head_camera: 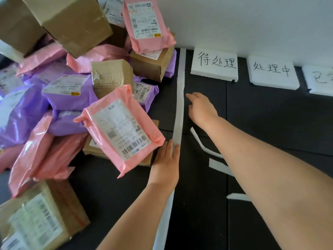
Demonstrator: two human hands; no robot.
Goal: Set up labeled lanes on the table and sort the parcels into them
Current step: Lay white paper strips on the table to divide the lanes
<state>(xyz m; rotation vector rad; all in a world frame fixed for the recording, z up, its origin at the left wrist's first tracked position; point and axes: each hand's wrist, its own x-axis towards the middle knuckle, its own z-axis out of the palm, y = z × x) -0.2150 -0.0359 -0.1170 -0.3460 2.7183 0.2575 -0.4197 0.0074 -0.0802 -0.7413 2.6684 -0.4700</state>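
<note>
Long white strip, crinkly pink mailer

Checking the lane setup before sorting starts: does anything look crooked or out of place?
Yes. The long white divider strip curves instead of running straight, and loose strip scraps lie in the lane to its right.

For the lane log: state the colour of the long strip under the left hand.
The strip is white; head view.
</note>
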